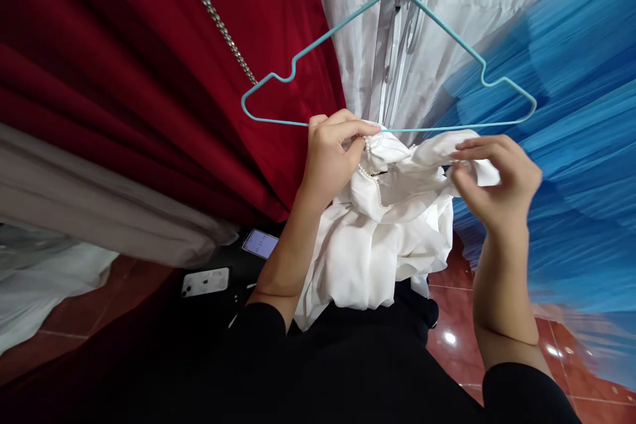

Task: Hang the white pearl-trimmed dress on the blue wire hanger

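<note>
A white garment (362, 252) with a string of pearl beads along its edge lies bunched between my arms, its lower part over my lap. My left hand (335, 152) is closed on the beaded edge, right at the bottom bar of a light blue hanger (442, 128). The hanger hangs upright, its hook cut off by the top of the view. Part of the garment's top reaches the bar beside my left fingers. My right hand (501, 179) pinches another part of the white cloth, a little below the bar's right side.
A red curtain or gown (278, 26) hangs at left, with a beaded strand (218, 23) before it. Blue tulle (586, 165) hangs at right; white fabric (348, 26) and metal poles (395, 59) stand behind. Two phones, one white (205, 282) and one lit (261, 243), lie at lower left. The floor (450, 311) has glossy red tiles.
</note>
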Available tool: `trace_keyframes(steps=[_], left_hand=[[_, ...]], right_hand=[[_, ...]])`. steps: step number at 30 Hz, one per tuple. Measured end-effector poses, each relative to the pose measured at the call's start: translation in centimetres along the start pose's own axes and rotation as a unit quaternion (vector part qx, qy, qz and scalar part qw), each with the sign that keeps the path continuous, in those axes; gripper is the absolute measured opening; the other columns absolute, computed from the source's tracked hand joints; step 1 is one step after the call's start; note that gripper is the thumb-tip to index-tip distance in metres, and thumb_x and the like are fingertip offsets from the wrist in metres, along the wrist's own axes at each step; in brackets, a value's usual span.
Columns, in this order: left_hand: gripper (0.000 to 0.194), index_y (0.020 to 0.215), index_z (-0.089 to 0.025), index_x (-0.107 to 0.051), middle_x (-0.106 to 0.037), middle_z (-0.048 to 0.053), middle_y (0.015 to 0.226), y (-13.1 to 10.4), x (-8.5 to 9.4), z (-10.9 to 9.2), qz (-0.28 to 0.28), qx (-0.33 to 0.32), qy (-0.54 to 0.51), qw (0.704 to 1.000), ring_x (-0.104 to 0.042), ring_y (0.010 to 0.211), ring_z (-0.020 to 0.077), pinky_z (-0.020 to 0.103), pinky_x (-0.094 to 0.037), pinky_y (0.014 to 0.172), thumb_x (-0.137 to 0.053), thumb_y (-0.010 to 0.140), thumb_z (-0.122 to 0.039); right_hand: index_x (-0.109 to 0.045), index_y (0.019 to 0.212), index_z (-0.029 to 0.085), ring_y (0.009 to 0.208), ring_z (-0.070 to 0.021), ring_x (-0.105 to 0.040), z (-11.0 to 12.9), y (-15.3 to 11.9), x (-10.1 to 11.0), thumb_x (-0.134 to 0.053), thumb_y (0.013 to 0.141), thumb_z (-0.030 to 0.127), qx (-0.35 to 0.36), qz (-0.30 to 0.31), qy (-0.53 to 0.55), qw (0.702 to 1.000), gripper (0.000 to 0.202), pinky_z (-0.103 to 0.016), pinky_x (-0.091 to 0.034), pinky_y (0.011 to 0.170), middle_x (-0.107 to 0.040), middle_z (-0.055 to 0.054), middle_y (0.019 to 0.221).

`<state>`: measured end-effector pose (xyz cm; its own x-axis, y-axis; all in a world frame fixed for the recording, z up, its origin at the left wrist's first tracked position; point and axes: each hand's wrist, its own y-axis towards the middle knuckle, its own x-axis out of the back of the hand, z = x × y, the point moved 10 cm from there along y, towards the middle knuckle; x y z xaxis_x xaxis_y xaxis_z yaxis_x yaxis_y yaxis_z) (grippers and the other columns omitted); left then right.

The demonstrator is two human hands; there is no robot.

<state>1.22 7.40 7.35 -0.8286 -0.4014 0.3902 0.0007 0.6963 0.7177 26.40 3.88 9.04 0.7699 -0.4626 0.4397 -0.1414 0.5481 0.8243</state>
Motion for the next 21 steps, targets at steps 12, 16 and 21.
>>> trace_keyframes(steps=[12, 16, 21], left_hand=[[0.030, 0.096, -0.027, -0.079, -0.083, 0.000, 0.108, -1.4, -0.5, -0.6, 0.037, -0.057, -0.036, 0.997, -0.077, 0.106, 0.0218, 0.043, -0.050, 0.102, -0.063, 0.091, -0.003], [0.016, 0.096, -0.030, -0.078, -0.081, 0.001, 0.102, -5.1, 3.0, 0.1, -0.112, -0.090, -0.072, 0.987, -0.076, 0.099, 0.0227, 0.042, -0.059, 0.092, -0.068, 0.093, -0.019], [0.020, 0.093, -0.024, -0.079, -0.074, 0.001, 0.087, -8.6, 7.4, 7.0, -0.228, 0.112, -0.077, 0.964, -0.069, 0.078, 0.0177, 0.031, -0.053, 0.067, -0.063, 0.083, -0.015]], right_hand=[[-0.064, 0.092, 0.027, 0.082, -0.0173, -0.077, 2.4, 0.2, -7.2, -0.058, 0.085, 0.010, 0.056, -0.092, 0.053, 0.993, 0.019, -0.044, -0.057, 0.086, -0.080, 0.005, 0.093], [-0.063, 0.087, 0.027, 0.082, -0.0185, -0.077, 2.1, 0.7, -7.0, -0.058, 0.082, 0.010, 0.034, -0.111, 0.060, 0.991, 0.019, -0.044, -0.056, 0.084, -0.080, 0.004, 0.089], [-0.063, 0.087, 0.027, 0.082, -0.0179, -0.077, 2.3, 0.9, -6.7, -0.058, 0.081, 0.009, 0.046, -0.103, 0.068, 0.991, 0.019, -0.044, -0.055, 0.084, -0.080, 0.005, 0.089]])
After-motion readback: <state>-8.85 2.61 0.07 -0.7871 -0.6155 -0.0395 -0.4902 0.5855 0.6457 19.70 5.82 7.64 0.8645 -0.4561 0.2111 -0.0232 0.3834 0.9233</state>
